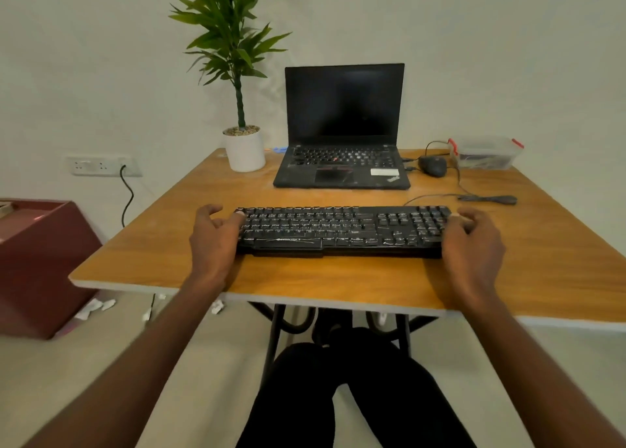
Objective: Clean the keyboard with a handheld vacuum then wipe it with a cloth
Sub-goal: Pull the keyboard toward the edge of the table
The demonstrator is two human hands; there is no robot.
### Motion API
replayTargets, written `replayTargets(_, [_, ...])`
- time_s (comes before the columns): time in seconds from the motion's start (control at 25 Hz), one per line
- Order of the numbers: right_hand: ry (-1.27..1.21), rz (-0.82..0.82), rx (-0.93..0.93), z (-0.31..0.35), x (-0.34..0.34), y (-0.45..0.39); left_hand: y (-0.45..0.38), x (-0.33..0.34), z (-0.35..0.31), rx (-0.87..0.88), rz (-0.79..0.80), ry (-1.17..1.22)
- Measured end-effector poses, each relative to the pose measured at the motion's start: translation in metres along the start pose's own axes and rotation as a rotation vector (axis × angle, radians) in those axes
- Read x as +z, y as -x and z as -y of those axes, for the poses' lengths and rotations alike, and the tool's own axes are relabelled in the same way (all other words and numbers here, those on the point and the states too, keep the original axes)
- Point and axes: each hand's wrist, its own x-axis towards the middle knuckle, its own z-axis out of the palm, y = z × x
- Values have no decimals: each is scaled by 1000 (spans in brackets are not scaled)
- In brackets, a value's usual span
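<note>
keyboard (pixel 342 229) first: the black one lies flat near the front edge of the table (pixel 338 278), long side running along that edge, and you have a hand at each end. your left hand (pixel 213 236) sits at its left end with fingers loosely curled, a fingertip on the top-left corner keys; your right hand (pixel 472 241) sits at the right end by the number pad, fingers also curled. whether either hand really clamps the casing or only rests against it, i cannot tell from here.

this looks like the opening step, squaring the keyboard up before any cleaning. no handheld vacuum and no cloth show anywhere in view, so your next move calls for freeing a hand and fetching the vacuum from outside the frame.

further back, the keyboard's cable (pixel 487 198) trails toward the right edge. mind it if you shift the board. beyond that, an open laptop (pixel 342 125) stands mid-table with a mouse (pixel 433 165) just beside it, a clear plastic box (pixel 484 153) at the far right corner, and a potted plant (pixel 244 149) at the far left corner.
</note>
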Motion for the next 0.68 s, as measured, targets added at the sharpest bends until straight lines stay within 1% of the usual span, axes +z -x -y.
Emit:
replayTargets(0.12, [31,-54,-60,-10,-12,19,24,-15,3,24,-18,-35])
replayTargets(0.24, [123,-100,-23,-16,-19,27,39,-21,7,75,-34,-127])
replayTargets(0.36, [252,-153,-2,-14,-20,31,44,-23,15,119,-94,-233])
replayTargets(0.56, [317,-154,-9,-12,-20,34,43,-21,24,199,-149,-379])
replayTargets(0.68, [324,-138,-18,-13,-21,34,39,-21,22,173,-151,-363])
